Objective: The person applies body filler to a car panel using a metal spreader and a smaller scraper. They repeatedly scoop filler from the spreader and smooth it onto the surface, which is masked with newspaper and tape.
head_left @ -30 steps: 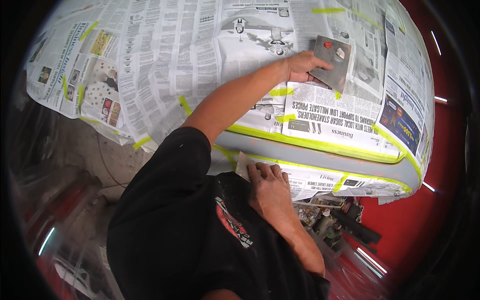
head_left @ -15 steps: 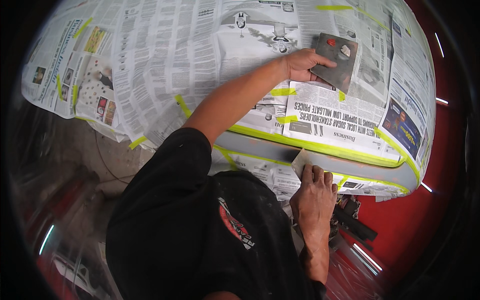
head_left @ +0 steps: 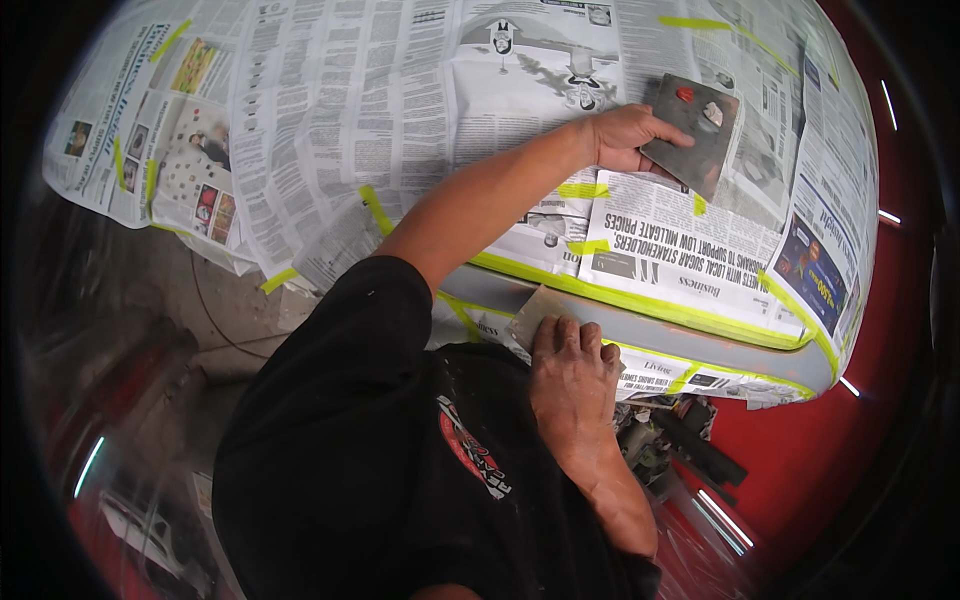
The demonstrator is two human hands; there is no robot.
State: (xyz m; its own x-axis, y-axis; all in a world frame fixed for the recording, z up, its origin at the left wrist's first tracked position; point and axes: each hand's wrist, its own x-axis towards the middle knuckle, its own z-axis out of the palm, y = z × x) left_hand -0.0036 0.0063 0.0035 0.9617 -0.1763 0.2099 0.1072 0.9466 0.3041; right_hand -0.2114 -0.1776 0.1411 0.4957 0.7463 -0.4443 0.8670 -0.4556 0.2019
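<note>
My left hand (head_left: pixel 625 138) grips a flat dark mixing board (head_left: pixel 702 145) by its near left edge, thumb on top. On the board sit a red dab (head_left: pixel 684 94) and a whitish dab of paste (head_left: pixel 713 113). Below, my right hand (head_left: pixel 575 395) is closed round a thin, flat, greyish spreader (head_left: pixel 534 316), its fingers pressing on the face. The spreader lies over a grey car-body strip (head_left: pixel 680 328) that runs between taped newspaper edges. Part of the spreader is hidden under my fingers.
Newspaper sheets (head_left: pixel 340 120) cover the curved body, held with yellow-green masking tape (head_left: pixel 640 298). Dark parts (head_left: pixel 700 445) lie low beyond my right hand, near a red surface (head_left: pixel 790 440). A thin cable (head_left: pixel 210 310) hangs at the left.
My right hand has slid left along the grey strip with the spreader, which shows more of its face. The board and my left hand appear slightly farther right as the view shifts.
</note>
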